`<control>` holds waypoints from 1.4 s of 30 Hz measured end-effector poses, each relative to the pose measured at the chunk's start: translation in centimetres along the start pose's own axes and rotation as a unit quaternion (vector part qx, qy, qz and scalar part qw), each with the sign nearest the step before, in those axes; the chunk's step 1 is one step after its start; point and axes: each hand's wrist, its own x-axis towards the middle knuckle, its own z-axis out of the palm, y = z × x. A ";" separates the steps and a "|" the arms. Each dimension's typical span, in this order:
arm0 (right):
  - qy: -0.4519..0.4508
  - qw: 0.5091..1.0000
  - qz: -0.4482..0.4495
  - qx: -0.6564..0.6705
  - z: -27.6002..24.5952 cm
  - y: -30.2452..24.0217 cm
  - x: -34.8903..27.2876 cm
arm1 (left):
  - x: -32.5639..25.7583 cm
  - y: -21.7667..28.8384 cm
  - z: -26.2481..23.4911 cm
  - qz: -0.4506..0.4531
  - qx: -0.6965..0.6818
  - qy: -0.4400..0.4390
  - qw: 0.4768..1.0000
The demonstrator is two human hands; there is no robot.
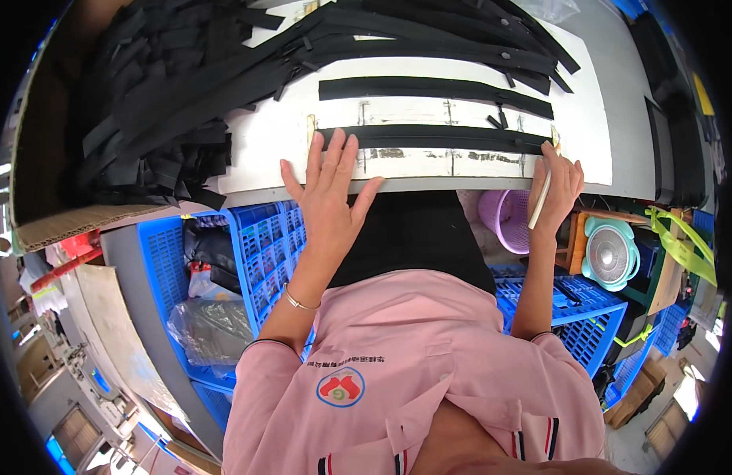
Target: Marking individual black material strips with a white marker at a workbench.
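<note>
A black zipper-like strip (437, 138) lies straight across a white board (587, 119) with dark marks drawn on it. My left hand (328, 178) rests flat at the strip's left end, fingers spread and nothing held. At the strip's right end, my right hand (562, 186) touches it with a fingertip. A slim white pen-like stick (539, 204) is tucked in that same hand, slanting down toward the wrist. Just beyond lies a second black strip (429, 86), parallel to the first, with small black tabs (500, 117) near its right end.
More black strips (429, 49) lie across the board's far side. A big heap of black strips (156, 103) fills a cardboard box (89, 226) at the left. Below the table edge stand blue crates (267, 245), a purple basket (500, 226) and a small turquoise fan (611, 252).
</note>
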 end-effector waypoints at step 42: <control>-0.202 0.816 0.060 0.539 4.7 -18.6 5.8 | 0.6 -0.3 0.3 0.021 -0.016 0.048 0.998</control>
